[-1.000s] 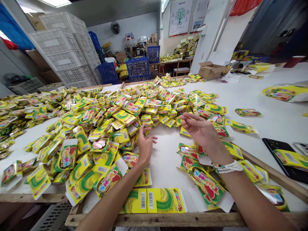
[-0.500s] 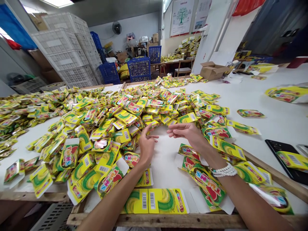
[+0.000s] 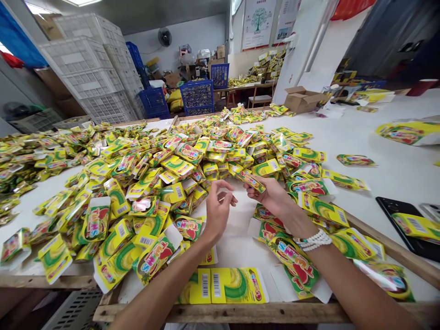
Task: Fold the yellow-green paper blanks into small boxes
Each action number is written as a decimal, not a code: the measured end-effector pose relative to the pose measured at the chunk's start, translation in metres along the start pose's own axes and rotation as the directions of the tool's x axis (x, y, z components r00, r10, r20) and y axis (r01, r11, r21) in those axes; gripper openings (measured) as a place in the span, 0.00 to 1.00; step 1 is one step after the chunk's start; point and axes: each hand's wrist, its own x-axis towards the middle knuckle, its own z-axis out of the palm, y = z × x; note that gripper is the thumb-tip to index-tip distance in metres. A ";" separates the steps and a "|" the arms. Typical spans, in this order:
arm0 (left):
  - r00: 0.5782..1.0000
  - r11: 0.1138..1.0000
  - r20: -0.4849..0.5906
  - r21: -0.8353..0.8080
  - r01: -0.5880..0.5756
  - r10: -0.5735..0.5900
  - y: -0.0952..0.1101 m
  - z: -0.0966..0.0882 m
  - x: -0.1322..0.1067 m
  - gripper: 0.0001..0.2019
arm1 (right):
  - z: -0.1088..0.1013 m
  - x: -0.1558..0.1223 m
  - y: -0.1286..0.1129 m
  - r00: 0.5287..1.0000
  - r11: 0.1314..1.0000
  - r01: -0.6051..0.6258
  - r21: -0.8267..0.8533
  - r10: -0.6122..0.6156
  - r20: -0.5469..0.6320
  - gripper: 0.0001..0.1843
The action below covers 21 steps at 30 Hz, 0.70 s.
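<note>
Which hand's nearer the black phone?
Right. The right hand is left of the phone, gripping a yellow packet; the left hand is farther left, beside the packet pile.

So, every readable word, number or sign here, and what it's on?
"TWINS": several fruit-printed packs, at varied angles.
Held pack in the right hand: lettering too small.
Yellow carton at the near edge: logo blurred; barcode numbers, if any, too small.
Tree poster and the poster beside it: text too small.

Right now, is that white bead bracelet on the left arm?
No, the white bead bracelet is worn just behind the right hand.
</note>
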 end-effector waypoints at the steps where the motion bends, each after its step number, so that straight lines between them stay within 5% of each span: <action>1: 0.999 1.000 -0.047 0.009 0.006 -0.005 -0.002 -0.001 0.003 0.13 | 0.002 -0.001 0.000 0.997 0.998 -0.051 0.046 0.048 0.063 0.03; 5: 0.997 0.997 0.014 -0.026 0.077 -0.077 -0.007 -0.002 0.010 0.27 | 0.013 -0.007 0.014 0.956 0.981 -0.191 0.040 0.177 0.234 0.03; 9: 0.990 0.983 0.040 -0.125 0.137 -0.133 -0.006 -0.001 0.010 0.33 | 0.017 -0.003 0.033 0.975 0.956 -0.104 -0.274 0.153 0.164 0.07; 12: 0.995 0.991 -0.052 -0.113 0.075 -0.081 -0.006 -0.005 0.012 0.34 | 0.014 0.007 0.035 0.993 0.869 0.085 -0.488 -0.113 -0.027 0.10; 15: 0.992 0.997 -0.119 -0.073 0.038 -0.047 -0.010 -0.009 0.014 0.33 | 0.011 0.011 0.027 0.916 0.817 0.350 -0.459 -0.402 -0.017 0.20; 21: 0.990 0.989 -0.041 -0.062 0.132 -0.135 -0.015 -0.009 0.014 0.32 | 0.015 0.001 0.021 0.843 0.681 0.489 -0.545 -0.531 0.092 0.27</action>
